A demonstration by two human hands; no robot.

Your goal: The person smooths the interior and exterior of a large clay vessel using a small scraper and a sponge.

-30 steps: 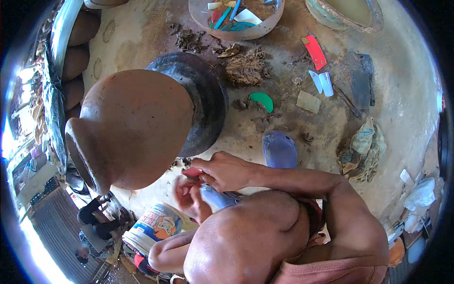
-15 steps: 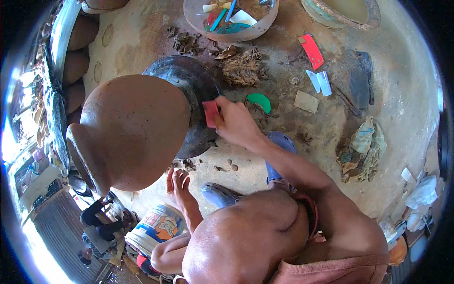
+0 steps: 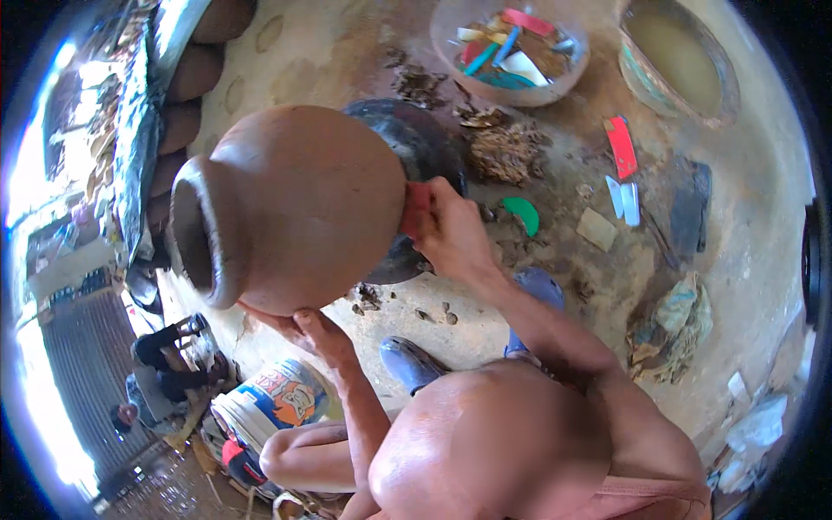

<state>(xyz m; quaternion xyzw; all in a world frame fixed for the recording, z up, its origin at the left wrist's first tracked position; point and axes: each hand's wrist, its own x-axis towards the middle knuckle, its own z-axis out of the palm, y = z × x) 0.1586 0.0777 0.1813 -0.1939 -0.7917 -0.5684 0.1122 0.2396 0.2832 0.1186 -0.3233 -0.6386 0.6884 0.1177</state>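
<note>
A large round brown clay pot (image 3: 308, 204) with a thick rolled rim stands on a dark round base (image 3: 420, 139). My right hand (image 3: 459, 236) is closed on a flat red scraper (image 3: 416, 206), pressing it against the pot's lower wall, just above the base. My left hand (image 3: 316, 334) lies against the pot's near side, close to the rim. Its fingers are stretched along the clay and partly hidden behind the pot; the thumb shows. Right of my right hand, a green curved scraper (image 3: 522, 215) lies on the floor.
A clear bowl (image 3: 572, 82) of scrapers and a basin of cloudy water (image 3: 732, 95) stand beyond. Red (image 3: 620, 147) and white pieces (image 3: 626, 201) and a crumpled cloth (image 3: 676, 325) lie at right. A white bucket (image 3: 251, 412) stands lower left, with another person (image 3: 160, 381) farther off.
My left hand has come up onto the pot's side. The red scraper in my right hand has gone from over the dark base to the pot's wall. The whole view has shifted.
</note>
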